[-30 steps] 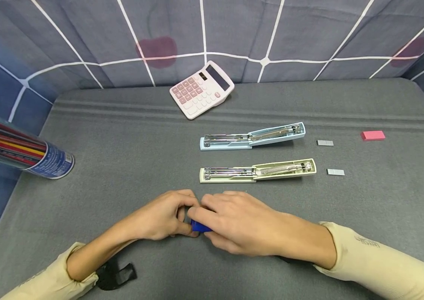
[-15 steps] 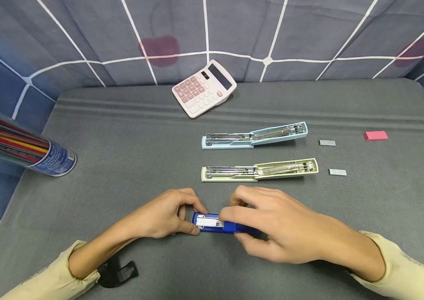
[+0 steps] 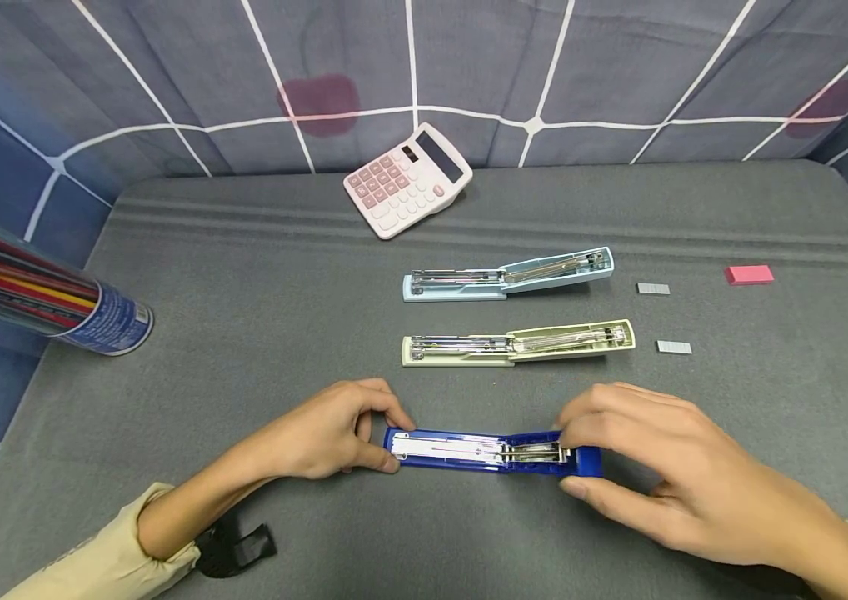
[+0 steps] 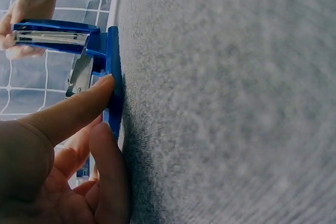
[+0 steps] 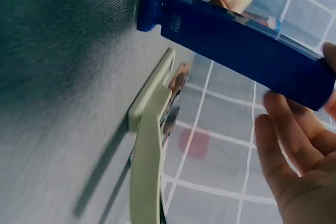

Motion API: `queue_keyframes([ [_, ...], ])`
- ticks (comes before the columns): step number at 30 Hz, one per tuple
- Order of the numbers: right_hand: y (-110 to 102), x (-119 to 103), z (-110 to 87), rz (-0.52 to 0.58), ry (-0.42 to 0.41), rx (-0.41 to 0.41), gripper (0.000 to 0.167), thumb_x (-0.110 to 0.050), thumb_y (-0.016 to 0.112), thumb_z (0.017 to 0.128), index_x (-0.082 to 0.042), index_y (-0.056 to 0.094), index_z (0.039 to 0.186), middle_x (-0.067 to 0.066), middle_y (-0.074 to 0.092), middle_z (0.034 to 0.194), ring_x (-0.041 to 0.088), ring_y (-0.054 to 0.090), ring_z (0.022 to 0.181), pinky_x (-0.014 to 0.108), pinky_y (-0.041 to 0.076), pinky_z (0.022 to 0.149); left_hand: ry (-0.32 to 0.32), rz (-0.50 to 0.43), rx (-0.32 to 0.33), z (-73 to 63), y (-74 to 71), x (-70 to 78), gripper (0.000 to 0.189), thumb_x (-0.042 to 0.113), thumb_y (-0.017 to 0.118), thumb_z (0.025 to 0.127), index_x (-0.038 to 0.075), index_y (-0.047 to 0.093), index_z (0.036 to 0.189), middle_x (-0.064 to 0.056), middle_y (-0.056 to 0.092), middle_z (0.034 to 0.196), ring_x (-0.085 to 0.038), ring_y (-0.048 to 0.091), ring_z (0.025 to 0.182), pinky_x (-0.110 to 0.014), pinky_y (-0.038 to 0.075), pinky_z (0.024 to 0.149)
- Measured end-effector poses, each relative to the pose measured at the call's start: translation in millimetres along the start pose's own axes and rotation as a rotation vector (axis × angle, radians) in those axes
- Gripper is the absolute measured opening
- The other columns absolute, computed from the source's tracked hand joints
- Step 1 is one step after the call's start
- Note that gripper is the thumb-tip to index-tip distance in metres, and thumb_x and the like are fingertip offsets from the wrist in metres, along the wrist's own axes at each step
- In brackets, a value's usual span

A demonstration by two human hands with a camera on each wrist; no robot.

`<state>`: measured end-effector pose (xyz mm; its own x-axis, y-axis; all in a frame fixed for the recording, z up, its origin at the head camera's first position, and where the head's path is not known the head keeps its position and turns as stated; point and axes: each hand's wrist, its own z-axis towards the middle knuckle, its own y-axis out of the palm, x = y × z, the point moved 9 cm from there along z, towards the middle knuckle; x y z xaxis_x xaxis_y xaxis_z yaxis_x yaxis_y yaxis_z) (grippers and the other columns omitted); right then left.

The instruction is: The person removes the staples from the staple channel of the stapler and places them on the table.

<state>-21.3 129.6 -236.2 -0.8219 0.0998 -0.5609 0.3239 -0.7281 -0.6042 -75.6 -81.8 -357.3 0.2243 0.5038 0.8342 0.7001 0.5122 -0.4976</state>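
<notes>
A blue stapler (image 3: 450, 448) lies opened out on the grey table, its metal staple channel bare and its top swung back to the right. My left hand (image 3: 326, 429) pinches the left end of the base between thumb and fingers. At the other end, my right hand (image 3: 671, 467) holds the tip of the raised top, thumb on the near side and fingers on the far side. In the left wrist view the blue top (image 4: 58, 24) stands steeply up from the base. Its smooth outer face (image 5: 236, 45) fills much of the right wrist view.
Beyond the hands lie an opened pale green stapler (image 3: 461, 362) and an opened light blue stapler (image 3: 461, 295). Two staple strips (image 3: 674, 347) and a pink block (image 3: 749, 275) are to their right. A calculator (image 3: 394, 187) sits at the back, a can of pencils (image 3: 112, 321) at left.
My right hand has moved right, swinging the blue stapler's top up and back, so the inside now shows. My left hand has stayed at the base's left end.
</notes>
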Motion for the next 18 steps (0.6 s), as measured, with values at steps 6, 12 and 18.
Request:
queue_keyframes([
  [6,-11.2,3.6,-22.4,-0.078,0.132,-0.075,0.030,-0.008,0.072,0.089,-0.005,0.064,0.118,-0.006,0.061,0.109,0.007,0.056,0.095,0.019,0.042,0.083,0.007,0.001,-0.003,-0.6,-0.5,0.5,0.029,0.012,0.086,0.076,0.016,0.074,0.102,0.007,0.058,0.089,-0.005,0.050,0.056,-0.024,0.045,0.050],
  [12,-8.9,13.6,-39.3,-0.294,0.272,-0.210,0.029,-0.033,0.049,0.103,-0.020,0.062,0.125,-0.020,0.056,0.112,-0.001,0.055,0.097,0.015,0.039,0.087,0.015,0.008,0.001,-0.3,-0.7,0.9,0.029,0.012,0.087,0.076,0.016,0.074,0.102,0.008,0.058,0.089,-0.004,0.050,0.056,-0.023,0.045,0.051],
  [18,-3.2,23.7,-50.7,-0.377,0.319,-0.278,0.026,-0.029,0.058,0.099,-0.025,0.062,0.125,-0.024,0.053,0.113,-0.003,0.053,0.096,0.017,0.039,0.084,0.015,0.004,0.000,0.5,-0.1,1.2,0.030,0.013,0.087,0.075,0.016,0.074,0.102,0.007,0.058,0.089,-0.004,0.051,0.056,-0.024,0.045,0.051],
])
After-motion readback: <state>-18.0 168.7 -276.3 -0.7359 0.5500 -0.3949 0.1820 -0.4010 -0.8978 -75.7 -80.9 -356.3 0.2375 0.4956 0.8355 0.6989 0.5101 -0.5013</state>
